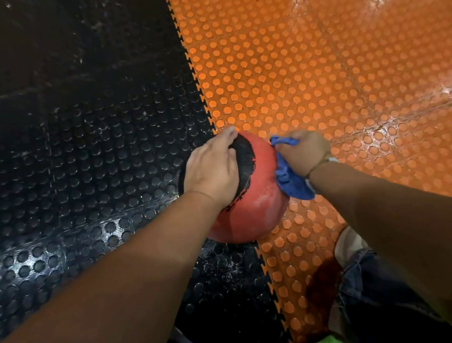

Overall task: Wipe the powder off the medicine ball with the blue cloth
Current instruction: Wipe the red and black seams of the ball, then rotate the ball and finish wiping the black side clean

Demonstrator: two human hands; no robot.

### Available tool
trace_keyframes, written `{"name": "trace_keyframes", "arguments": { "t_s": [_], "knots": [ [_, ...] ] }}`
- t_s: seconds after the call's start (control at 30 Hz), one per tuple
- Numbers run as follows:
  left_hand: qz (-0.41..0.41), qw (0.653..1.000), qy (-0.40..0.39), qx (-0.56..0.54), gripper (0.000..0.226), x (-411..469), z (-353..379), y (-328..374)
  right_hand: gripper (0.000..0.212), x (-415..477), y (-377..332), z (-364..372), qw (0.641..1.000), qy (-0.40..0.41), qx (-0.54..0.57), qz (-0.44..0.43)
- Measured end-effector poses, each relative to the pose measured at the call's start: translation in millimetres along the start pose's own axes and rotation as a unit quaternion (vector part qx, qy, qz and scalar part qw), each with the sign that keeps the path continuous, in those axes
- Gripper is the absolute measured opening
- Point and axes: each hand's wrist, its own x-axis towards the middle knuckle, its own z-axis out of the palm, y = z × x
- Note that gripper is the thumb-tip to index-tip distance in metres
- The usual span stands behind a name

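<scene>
Head view: you are looking down on studded rubber floor tiles, the black mat (83,155) on the left and the orange mat (319,69) on the right, joined along a toothed seam (198,78) that runs from the top down toward you. The orange side shines with glare at the upper right.

The red-and-black medicine ball (260,209) sits right on that seam. Your left hand (214,172) lies flat on its top, fingers straight over the black patch. Your right hand (303,151) grips the bunched blue cloth (290,182) and holds it against the ball's right flank. A pale powder smear (268,203) shows on the red skin below the cloth, and white flecks (222,271) dot the black tile near the ball.

The far side of the ball is hidden, as is its left side under your palm. Your denim leg (378,294) is cut off at the lower right, and the pale shape (349,245) beside it is hard to make out.
</scene>
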Motion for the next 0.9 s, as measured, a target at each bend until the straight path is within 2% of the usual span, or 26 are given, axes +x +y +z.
{"name": "trace_keyframes", "arguments": {
  "t_s": [0.07,0.17,0.2,0.23,0.3,0.37,0.5,0.53,0.6,0.7,0.8,0.87,0.9],
  "knots": [
    [-0.014,1.0,0.005,0.002,0.047,2,2,6,0.022,-1,-9,-1,1.0,0.007,-0.012,-0.024],
    [-0.019,1.0,-0.001,-0.001,0.05,3,1,7,0.022,-20,-33,2,0.981,-0.011,-0.009,-0.194],
    [-0.014,1.0,-0.002,-0.007,0.051,3,0,7,0.022,-23,-35,1,0.975,-0.024,-0.015,-0.223],
    [-0.012,1.0,-0.004,-0.013,0.054,1,-1,6,0.021,-20,-35,-2,0.977,-0.038,-0.006,-0.211],
    [-0.016,1.0,-0.003,-0.024,0.06,-2,-3,4,0.021,-3,-33,-10,0.991,-0.042,0.019,-0.128],
    [-0.026,0.999,-0.001,-0.031,0.062,-3,-2,4,0.023,6,-34,-12,0.996,-0.033,-0.022,-0.077],
    [-0.042,0.999,0.005,-0.031,0.057,-7,-6,0,0.025,-9,-54,-3,0.964,-0.077,-0.084,-0.239],
    [-0.043,0.999,0.005,-0.032,0.059,-9,-7,-1,0.024,-11,-53,-4,0.962,-0.088,-0.08,-0.246],
    [-0.036,0.999,0.002,-0.034,0.063,-13,-6,0,0.021,-4,-50,-12,0.974,-0.088,-0.055,-0.199],
    [-0.049,0.998,0.006,-0.04,0.059,-8,-1,6,0.027,7,-56,-14,0.972,-0.08,-0.139,-0.171],
    [-0.071,0.997,0.017,-0.029,0.056,-6,1,9,0.032,-11,-66,-8,0.938,-0.097,-0.199,-0.268],
    [-0.052,0.998,0.019,-0.025,0.059,-12,1,8,0.029,-22,-52,-6,0.926,-0.085,-0.165,-0.329],
    [-0.04,0.999,0.018,-0.026,0.061,-15,0,6,0.027,-21,-40,-7,0.936,-0.072,-0.127,-0.32]
  ]
}}
